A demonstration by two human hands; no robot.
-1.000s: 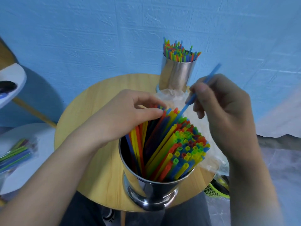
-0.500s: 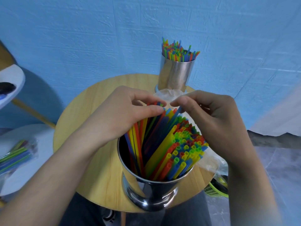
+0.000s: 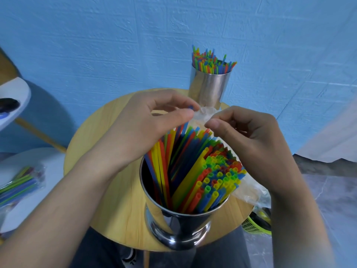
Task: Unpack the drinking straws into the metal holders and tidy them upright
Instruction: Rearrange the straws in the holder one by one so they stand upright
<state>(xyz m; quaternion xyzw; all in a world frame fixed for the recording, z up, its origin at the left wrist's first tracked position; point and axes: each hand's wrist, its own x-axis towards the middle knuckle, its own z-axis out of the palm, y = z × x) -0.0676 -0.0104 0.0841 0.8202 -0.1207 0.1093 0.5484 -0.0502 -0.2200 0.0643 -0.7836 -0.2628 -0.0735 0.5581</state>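
Left hand (image 3: 141, 130): pinching tip of thin blue plastic straw (image 3: 190, 107). Right hand (image 3: 251, 144): curled just beside it, grip unclear. Below both: multicoloured plastic straws (image 3: 210, 171) leaning in shiny steel footed holder (image 3: 179, 229). Risk: tugging sideways, tipping holder, spilling bundle.

Near holder (image 3: 179, 219): gap along its left inner wall, straws (image 3: 212, 176) leaning right; left hand (image 3: 146, 124) and right hand (image 3: 249, 140) over its mouth; far holder (image 3: 209, 88) packed full; wrapper (image 3: 245, 192) at right; surface (image 3: 92, 151) open at left.
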